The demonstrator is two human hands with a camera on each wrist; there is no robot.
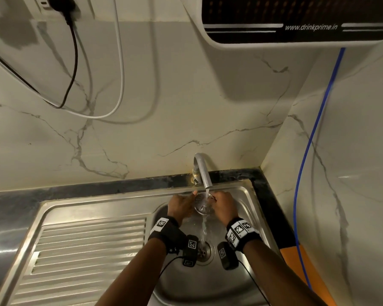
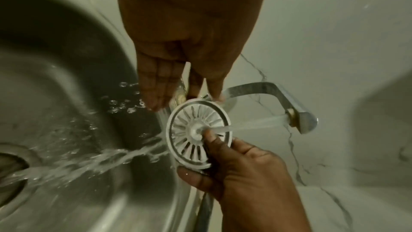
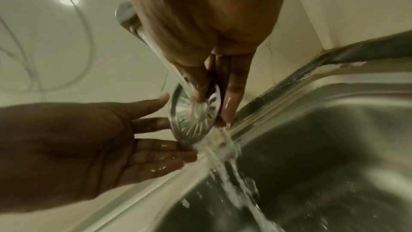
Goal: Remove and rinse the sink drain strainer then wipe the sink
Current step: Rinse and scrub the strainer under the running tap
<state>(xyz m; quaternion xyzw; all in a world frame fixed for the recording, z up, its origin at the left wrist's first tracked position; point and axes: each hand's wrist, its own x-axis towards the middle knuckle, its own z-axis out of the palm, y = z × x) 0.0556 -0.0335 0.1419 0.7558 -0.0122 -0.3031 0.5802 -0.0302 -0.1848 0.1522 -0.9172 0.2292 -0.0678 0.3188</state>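
Observation:
A round slotted metal drain strainer (image 2: 189, 130) is held on edge under the running tap (image 1: 202, 171), and water hits its centre. My right hand (image 2: 234, 163) grips the strainer (image 3: 196, 117), thumb on the hub and fingers behind the rim. My left hand (image 2: 160, 85) is open with straight, wet fingers right beside the strainer's rim. In the head view the strainer (image 1: 202, 203) sits between the left hand (image 1: 182, 203) and the right hand (image 1: 221, 204), over the back of the steel sink (image 1: 208, 283). Water streams down to the uncovered drain hole (image 1: 205, 250).
A ribbed steel drainboard (image 1: 86, 250) lies left of the bowl. A dark counter strip (image 1: 119, 186) runs along the marble wall. Above hang a water purifier (image 1: 296, 18), a blue tube (image 1: 314, 133) and loose cables (image 1: 117, 85). An orange object (image 1: 296, 257) lies right of the sink.

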